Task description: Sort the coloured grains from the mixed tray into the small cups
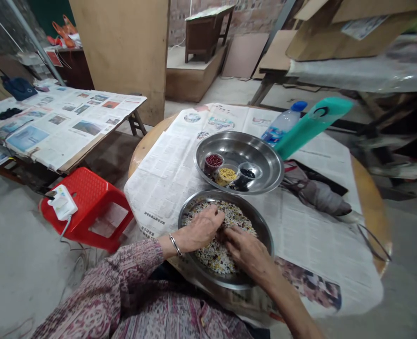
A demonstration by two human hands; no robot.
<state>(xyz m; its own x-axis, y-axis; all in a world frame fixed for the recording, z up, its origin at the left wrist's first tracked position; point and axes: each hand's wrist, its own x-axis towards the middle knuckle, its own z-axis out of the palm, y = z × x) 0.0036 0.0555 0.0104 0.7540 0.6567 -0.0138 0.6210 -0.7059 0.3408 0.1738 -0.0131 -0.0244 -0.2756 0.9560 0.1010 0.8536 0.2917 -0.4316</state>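
A steel bowl (269,235) at the table's near edge holds a mix of white grains and dark and yellow beans (217,259). Over its middle is my left hand (201,229), fingers curled in. My right hand (248,252) meets it there, fingertips pinched together down at the grains. Whatever lies between the fingers is too small or hidden to name. Just behind stands a larger steel bowl (265,146). Inside it are small clear cups: one of red beans (214,161), one of yellow kernels (226,175) and one of black beans (248,173).
Newspaper (169,165) covers the round table. Behind the bowls are a plastic bottle (282,123) and a green sleeve-like object (314,125); a folded grey umbrella (317,195) lies right. A red stool (88,202) bearing a power strip (62,202) stands left, beside another papered table (63,122).
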